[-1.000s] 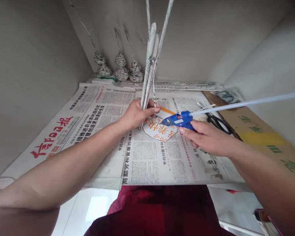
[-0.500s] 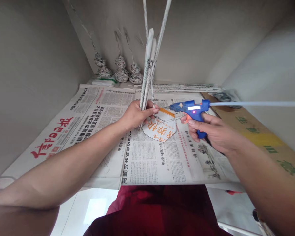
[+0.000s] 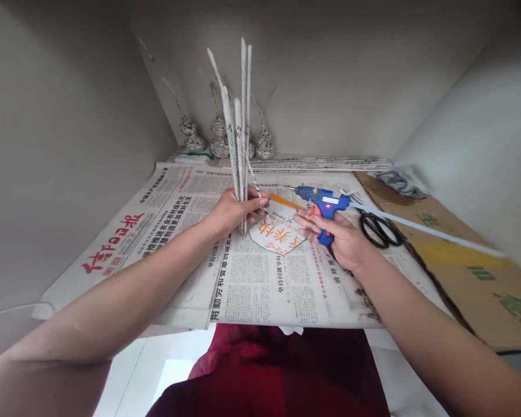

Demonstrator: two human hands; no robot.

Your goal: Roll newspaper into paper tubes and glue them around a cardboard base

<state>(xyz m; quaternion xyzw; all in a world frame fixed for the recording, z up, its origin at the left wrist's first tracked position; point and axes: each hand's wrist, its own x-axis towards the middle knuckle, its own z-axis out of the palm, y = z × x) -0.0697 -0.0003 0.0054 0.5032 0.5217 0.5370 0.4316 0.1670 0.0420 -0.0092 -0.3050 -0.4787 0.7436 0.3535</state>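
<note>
Newspaper sheets (image 3: 252, 278) cover the whole work surface, which sits in a pale walled corner, with a brown cardboard sheet (image 3: 460, 255) lying along the right side of the frame.

Left hand (image 3: 234, 209), just left of centre, has its fingers wrapped tight round a bundle of rolled paper sticks (image 3: 239, 145). The sticks stand upright and reach toward the top of the frame, and their lower ends come down at the left edge of a small white card with orange characters (image 3: 280, 234) that lies flat on the newspaper in the middle of the picture.

Right hand (image 3: 341, 240), just right of the card, is closed on the handle of a blue glue gun (image 3: 323, 204). The nozzle points left toward the sticks, a little red light glows on the body, and a long clear glue stick (image 3: 425, 229) pokes out the back toward the right edge of the frame. The fingertips stretch out over the card's right edge; can't tell if they actually touch it.

Black scissors (image 3: 380, 229) lie right of the gun, partly on the cardboard. At the back, upper centre, three little woven paper cones (image 3: 219, 142) stand by the wall, and a pile of more rolled sticks (image 3: 321, 163) lies flat along the back edge.
</note>
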